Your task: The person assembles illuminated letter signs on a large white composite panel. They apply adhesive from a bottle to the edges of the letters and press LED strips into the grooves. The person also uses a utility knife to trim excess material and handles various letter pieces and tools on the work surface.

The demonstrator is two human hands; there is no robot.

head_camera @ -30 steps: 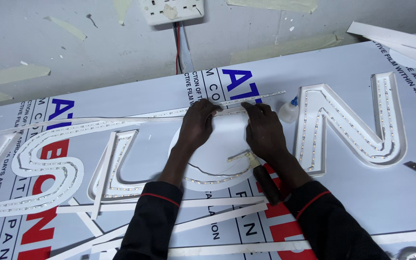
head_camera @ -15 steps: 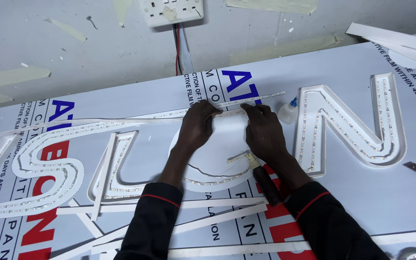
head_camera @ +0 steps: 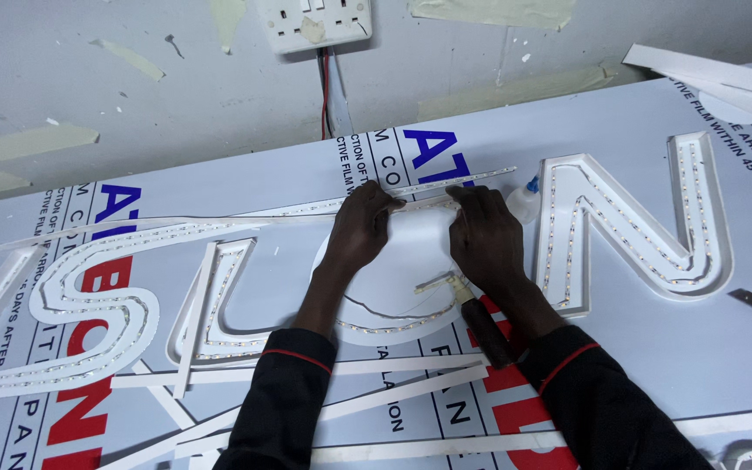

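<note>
- LED strip [head_camera: 446, 185]: thin, white, dotted with small lights, running along the round white letter's [head_camera: 393, 278] top edge.
- Left hand [head_camera: 360, 228]: fingers pinched on strip.
- Right hand [head_camera: 485, 237]: fingers pressed closed on strip.

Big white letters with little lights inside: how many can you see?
4: S-shaped letter at left, U-shaped letter beside it, round letter under both hands, N-shaped letter at right. More may lie beyond the edges.

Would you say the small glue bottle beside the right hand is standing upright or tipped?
Tipped: the glue bottle lies on the panel, blue nozzle pointing up-right.
</note>
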